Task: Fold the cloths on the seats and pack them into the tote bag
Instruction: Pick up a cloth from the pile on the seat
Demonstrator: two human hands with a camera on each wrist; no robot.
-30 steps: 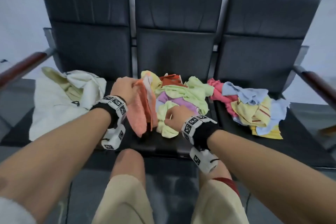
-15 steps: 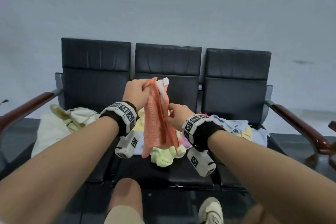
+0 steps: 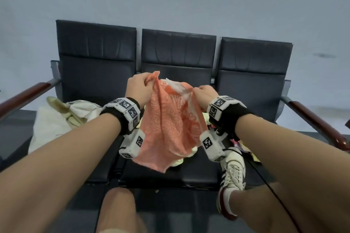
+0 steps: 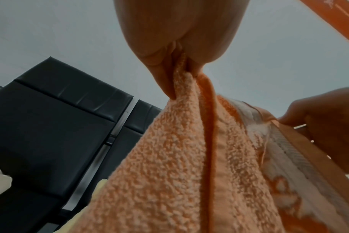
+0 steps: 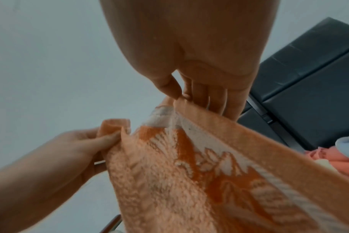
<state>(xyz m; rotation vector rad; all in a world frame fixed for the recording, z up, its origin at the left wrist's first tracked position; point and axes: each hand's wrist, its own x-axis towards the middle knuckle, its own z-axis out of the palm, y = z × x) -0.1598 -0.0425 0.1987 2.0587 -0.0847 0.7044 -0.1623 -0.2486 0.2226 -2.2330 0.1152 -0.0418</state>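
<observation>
Both bare forearms wear black wristbands point(image 3: 121, 117) carrying white blocks point(image 3: 132, 143) printed with black square markers. Beige shorts point(image 3: 111, 231), a white laced sneaker point(image 3: 233, 172) with dark stripes.

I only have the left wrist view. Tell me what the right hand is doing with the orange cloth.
Observer: The right hand pinches the orange cloth at its top edge between thumb and fingers, by the white patterned band.
Operator: Confirm the cloth is clear of the seat.
Observer: In the head view it hangs in the air between the left hand and the right, over the middle seat.
Operator: Report where the tote bag is.
Observer: The cream tote bag lies on the left seat, beside the left forearm.
Operator: Tell me what else is waiting.
Observer: More cloths, pink and light blue, lie on the seat at the right.
</observation>
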